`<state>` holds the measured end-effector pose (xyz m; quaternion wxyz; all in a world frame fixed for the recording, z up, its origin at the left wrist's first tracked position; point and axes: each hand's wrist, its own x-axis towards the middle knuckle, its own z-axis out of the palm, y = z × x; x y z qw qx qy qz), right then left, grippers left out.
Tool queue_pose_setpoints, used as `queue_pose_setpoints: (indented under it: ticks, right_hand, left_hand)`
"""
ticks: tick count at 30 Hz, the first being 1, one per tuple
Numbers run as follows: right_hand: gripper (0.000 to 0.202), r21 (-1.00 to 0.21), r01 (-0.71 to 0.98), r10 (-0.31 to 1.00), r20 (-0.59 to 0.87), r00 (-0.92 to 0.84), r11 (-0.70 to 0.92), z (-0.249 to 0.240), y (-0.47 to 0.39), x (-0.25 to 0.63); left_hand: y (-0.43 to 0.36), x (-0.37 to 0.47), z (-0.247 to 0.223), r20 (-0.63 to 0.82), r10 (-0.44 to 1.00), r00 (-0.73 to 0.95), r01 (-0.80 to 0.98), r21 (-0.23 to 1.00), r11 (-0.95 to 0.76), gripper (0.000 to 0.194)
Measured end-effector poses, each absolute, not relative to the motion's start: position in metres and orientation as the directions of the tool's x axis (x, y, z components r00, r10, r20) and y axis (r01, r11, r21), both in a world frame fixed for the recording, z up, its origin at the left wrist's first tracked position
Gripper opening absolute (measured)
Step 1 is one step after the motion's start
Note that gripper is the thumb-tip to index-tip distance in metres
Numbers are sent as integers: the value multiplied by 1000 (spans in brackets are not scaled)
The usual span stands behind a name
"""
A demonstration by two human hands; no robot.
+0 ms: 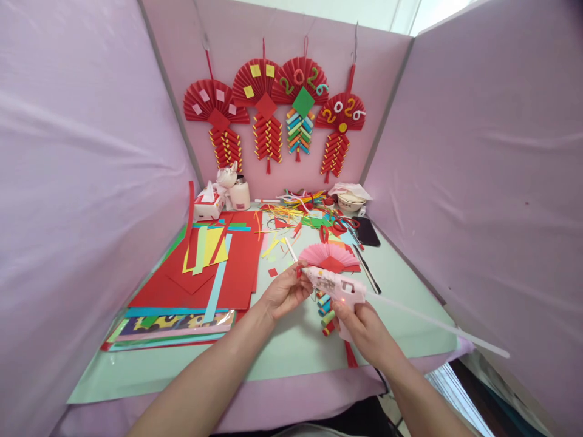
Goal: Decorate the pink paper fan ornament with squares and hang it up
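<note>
My right hand [364, 328] grips a pale pink hot glue gun [339, 286] by its handle, and a long glue stick [437, 318] sticks out of the back. Between the fingertips of my left hand [285, 292] is a small red paper piece [299, 271], with the gun's nozzle at or very near it. Behind the gun lies a pink and red paper fan [328, 257]. Partly hidden under the gun and my right hand are several coloured paper rolls [326, 315], with a red tassel [350, 355] below them.
Red paper sheets [182, 285] and coloured strips lie at left. Scissors [346, 224], a black phone [367, 232] and a pen [367, 270] are at right. Farther back stand a tissue box [209, 205], a jar [240, 193] and a bowl [350, 201]. Fan decorations [300, 82] hang on the back wall.
</note>
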<state>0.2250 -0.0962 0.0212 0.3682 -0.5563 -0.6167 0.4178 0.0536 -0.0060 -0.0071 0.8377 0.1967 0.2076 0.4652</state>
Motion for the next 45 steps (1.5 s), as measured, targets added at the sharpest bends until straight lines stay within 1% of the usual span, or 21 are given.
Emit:
queue_pose_setpoints:
  ticks: [3,5,10,11,13,15,18,21,23,25,29,30,32,33,34,35,36,37,38,41,45]
  right_hand:
    - [42,-896,434,995,64,-83,94,26,-96,226]
    - [39,-865,479,988,146,-45,149,27,-96,226]
    - [32,-770,591,935,347,69,242,25,-97,233]
    - [30,-750,612,920,382,93,250,24,-96,239]
    - [27,-682,682,877,464,126,263,21,-92,258]
    - [28,-538,802,831,547,100,258,18,-85,289]
    - [29,-258,958,867,498,18,128,10,-74,342]
    - [30,-6,998,938,341,56,-57,-6,-67,383]
    - [33,74,990,961,258,96,-118,-20,-64,396]
    - [36,95,984,976,172,136,-154,-35,-61,404]
    - [44,54,978,979,18,202,-202,-45,-59,414]
    - [46,44,977,978,21,209,-210,-41,-60,414]
    - [43,-1,979,974,96,205,-206,-23,-62,407]
    - [38,-53,982,971,148,188,-182,-11,-63,398]
    - [34,-150,980,966,202,161,-132,2,-62,384]
    - [30,-295,953,960,243,139,-63,15,-60,366]
    - [29,-453,891,963,253,96,30,27,-56,344]
    - [28,-570,813,964,262,39,121,36,-50,321]
    - [27,-652,736,965,261,-12,185,43,-43,298]
    - [22,-792,575,978,181,-100,206,48,-18,243]
    - [23,-856,500,989,86,-117,134,37,6,219]
  left_hand:
    - [-6,53,-7,-84,802,591,-703,434,563,24]
    - [-6,53,-5,-52,784,618,-709,393,585,26]
    - [-8,53,1,-71,776,627,-718,334,611,20]
    - [-7,53,1,-82,784,616,-721,343,602,18]
    - [-6,54,1,-113,829,548,-726,428,538,14]
    - [-4,56,-2,-134,887,443,-715,544,439,13]
    - [1,59,-9,-136,949,284,-695,653,301,23]
    - [3,63,-15,-128,982,137,-660,728,187,32]
    - [2,65,-17,-112,993,44,-608,785,116,34]
    - [2,67,-19,-88,995,-39,-543,838,53,34]
    - [3,67,-22,-37,985,-169,-412,911,-36,31]
    - [3,67,-22,-27,982,-189,-385,922,-48,30]
    - [2,68,-23,-13,977,-213,-340,938,-61,29]
    - [1,68,-22,-8,975,-220,-322,945,-65,29]
    - [0,69,-21,-4,974,-225,-308,949,-67,28]
    - [-1,69,-21,1,974,-228,-294,953,-70,28]
    - [-2,70,-20,6,973,-231,-278,958,-72,27]
    - [-3,70,-19,9,973,-229,-262,962,-71,27]
    - [-4,70,-18,9,975,-223,-246,967,-65,27]
    - [-6,70,-18,13,976,-217,-206,977,-59,27]
    - [-6,69,-19,84,968,-235,-198,971,-132,25]
